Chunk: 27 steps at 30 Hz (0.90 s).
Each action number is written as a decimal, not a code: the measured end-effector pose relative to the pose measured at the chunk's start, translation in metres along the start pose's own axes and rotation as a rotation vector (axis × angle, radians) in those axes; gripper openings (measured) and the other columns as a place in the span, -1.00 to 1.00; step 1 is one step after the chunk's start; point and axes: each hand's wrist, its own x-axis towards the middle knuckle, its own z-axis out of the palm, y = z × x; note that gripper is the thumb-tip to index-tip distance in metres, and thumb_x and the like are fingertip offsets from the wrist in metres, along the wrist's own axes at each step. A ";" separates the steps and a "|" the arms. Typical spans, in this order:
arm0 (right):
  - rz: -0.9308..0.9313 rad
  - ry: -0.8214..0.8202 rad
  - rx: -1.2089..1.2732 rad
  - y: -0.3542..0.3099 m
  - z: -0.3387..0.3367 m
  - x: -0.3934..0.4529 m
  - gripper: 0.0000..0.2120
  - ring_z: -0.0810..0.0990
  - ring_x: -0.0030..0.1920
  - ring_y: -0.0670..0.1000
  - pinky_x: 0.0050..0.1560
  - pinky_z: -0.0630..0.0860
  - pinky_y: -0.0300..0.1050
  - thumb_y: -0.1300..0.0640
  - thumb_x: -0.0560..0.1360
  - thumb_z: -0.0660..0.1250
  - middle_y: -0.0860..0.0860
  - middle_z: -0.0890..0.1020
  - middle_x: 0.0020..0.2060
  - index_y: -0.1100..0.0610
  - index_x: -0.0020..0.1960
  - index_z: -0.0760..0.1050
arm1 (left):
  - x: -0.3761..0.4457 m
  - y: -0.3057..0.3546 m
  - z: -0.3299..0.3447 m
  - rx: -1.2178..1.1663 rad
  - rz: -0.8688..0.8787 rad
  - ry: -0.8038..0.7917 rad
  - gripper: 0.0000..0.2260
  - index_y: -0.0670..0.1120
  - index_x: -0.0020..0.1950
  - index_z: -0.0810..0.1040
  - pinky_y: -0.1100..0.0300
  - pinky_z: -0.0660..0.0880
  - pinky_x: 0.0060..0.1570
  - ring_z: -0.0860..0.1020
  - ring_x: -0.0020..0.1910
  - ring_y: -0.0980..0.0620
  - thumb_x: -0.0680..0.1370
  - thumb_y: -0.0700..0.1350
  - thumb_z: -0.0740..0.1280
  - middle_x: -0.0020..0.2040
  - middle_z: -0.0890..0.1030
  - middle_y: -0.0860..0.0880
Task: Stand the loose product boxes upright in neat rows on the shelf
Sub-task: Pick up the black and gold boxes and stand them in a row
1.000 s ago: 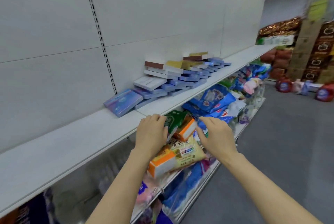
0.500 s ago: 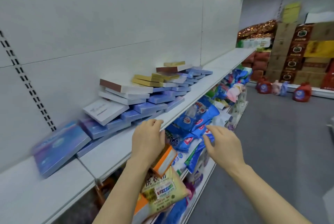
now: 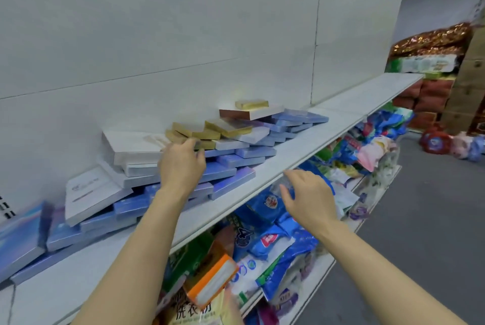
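**Reaching Into the Slumped Pile**

My left hand (image 3: 181, 164) was over the heap of flat cardboard product boxes (image 3: 199, 156) lying on the white metal shelf (image 3: 309, 146), its fingers curled loosely and spread, the tips touching the edge of a small gold-coloured box (image 3: 202, 133) near the top. It gripped nothing yet. My right hand (image 3: 311, 194) hung in front of the shelf's front lip, fingers relaxed and apart, empty, above the blue plastic bags (image 3: 265, 209) crammed on the lower tier.

None of the boxes stood upright. They lay flat and overlapping along the back panel: pale blue ones (image 3: 231, 181) at the bottom, wider white ones (image 3: 131, 147) above at the left, gold ones and a brown-edged white box (image 3: 252, 112) on top. So the task was barely begun.

I judged these boxes light and stiff, with glossy faces likely to slide over one another. Pulling one from the middle would probably spill those above it. It seemed best to take the top ones first, pinching each across its thin long edges with thumb opposite fingers, not pressing on the broad face, and to steady the pile with my free hand. Narrow boxes on edge may topple until a neighbour props them.
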 end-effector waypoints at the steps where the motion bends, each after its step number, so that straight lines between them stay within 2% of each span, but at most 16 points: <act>1: -0.024 -0.002 0.021 0.014 0.003 0.011 -0.77 0.66 -0.18 0.11 -0.18 0.62 0.02 0.15 0.40 0.48 0.06 0.69 -0.19 0.22 0.02 0.63 | 0.013 0.003 0.006 0.017 -0.048 0.007 -0.72 -0.07 0.26 0.59 0.00 0.50 -0.04 0.54 0.10 -0.20 0.60 -0.04 0.25 0.15 0.61 -0.14; 6: -0.077 -0.006 0.079 0.068 0.023 0.056 -0.76 0.65 -0.16 0.15 -0.17 0.61 0.02 0.15 0.42 0.44 0.07 0.68 -0.17 0.22 0.06 0.62 | 0.066 0.008 0.029 0.099 -0.258 -0.026 -0.67 -0.07 0.33 0.52 -0.02 0.48 -0.03 0.53 0.15 -0.23 0.62 -0.01 0.21 0.24 0.54 -0.15; 10: -0.117 0.006 0.103 0.091 0.049 0.079 -0.76 0.65 -0.18 0.15 -0.18 0.61 0.02 0.12 0.42 0.37 0.08 0.69 -0.18 0.22 0.03 0.63 | 0.094 0.004 0.042 0.203 -0.322 -0.053 -0.64 -0.18 0.25 0.54 -0.07 0.46 0.12 0.49 0.16 -0.27 0.62 0.04 0.22 0.19 0.56 -0.23; 12: -0.109 0.000 0.116 0.099 0.064 0.098 -0.75 0.65 -0.21 0.16 -0.22 0.60 0.01 0.11 0.42 0.35 0.08 0.68 -0.21 0.23 0.01 0.63 | 0.114 0.004 0.051 0.312 -0.395 -0.128 -0.55 -0.20 0.21 0.54 -0.04 0.38 0.14 0.44 0.20 -0.26 0.61 0.14 0.16 0.22 0.55 -0.25; 15: -0.094 0.001 0.148 0.108 0.084 0.126 -0.77 0.64 -0.25 0.15 -0.27 0.58 -0.03 0.16 0.39 0.40 0.09 0.67 -0.23 0.24 0.00 0.62 | 0.140 0.005 0.071 0.445 -0.514 -0.323 -0.30 -0.09 0.28 0.56 -0.05 0.25 0.26 0.39 0.27 -0.22 0.50 0.42 0.03 0.31 0.53 -0.18; 18: -0.096 -0.007 0.178 0.118 0.100 0.153 -0.75 0.65 -0.20 0.15 -0.27 0.57 -0.04 0.17 0.40 0.41 0.08 0.68 -0.19 0.22 0.06 0.62 | 0.153 0.013 0.088 0.515 -0.569 -0.389 -0.22 -0.05 0.30 0.54 -0.05 0.22 0.30 0.36 0.32 -0.21 0.42 0.52 0.07 0.34 0.50 -0.16; 21: 0.001 -0.056 0.237 0.126 0.115 0.182 -0.74 0.63 -0.01 0.18 -0.17 0.56 -0.01 0.14 0.48 0.38 0.12 0.68 -0.07 0.23 0.13 0.60 | 0.164 0.022 0.090 0.523 -0.610 -0.373 -0.25 -0.04 0.32 0.52 -0.06 0.22 0.31 0.35 0.33 -0.22 0.39 0.49 0.20 0.36 0.47 -0.16; 23: 0.065 -0.122 0.277 0.125 0.125 0.202 -0.71 0.54 0.11 0.19 -0.07 0.51 0.02 0.13 0.51 0.35 0.15 0.65 0.01 0.23 0.18 0.58 | 0.169 0.026 0.089 0.447 -0.656 -0.345 -0.28 -0.07 0.31 0.51 -0.05 0.29 0.27 0.41 0.29 -0.21 0.36 0.41 0.30 0.30 0.50 -0.16; 25: 0.092 -0.146 0.291 0.122 0.132 0.228 -0.69 0.46 0.16 0.20 0.01 0.47 0.04 0.11 0.53 0.30 0.17 0.61 0.07 0.22 0.22 0.55 | 0.173 0.028 0.089 0.283 -0.732 -0.265 -0.36 -0.13 0.30 0.45 0.01 0.43 0.12 0.50 0.17 -0.19 0.36 0.23 0.41 0.18 0.55 -0.14; 27: 0.137 -0.244 0.242 0.121 0.139 0.261 -0.65 0.39 0.19 0.19 0.07 0.39 0.03 0.03 0.57 0.21 0.16 0.56 0.13 0.21 0.24 0.51 | 0.175 0.033 0.086 0.159 -0.780 -0.196 -0.38 -0.19 0.38 0.33 0.03 0.43 -0.02 0.51 0.17 -0.20 0.42 0.07 0.40 0.21 0.51 -0.17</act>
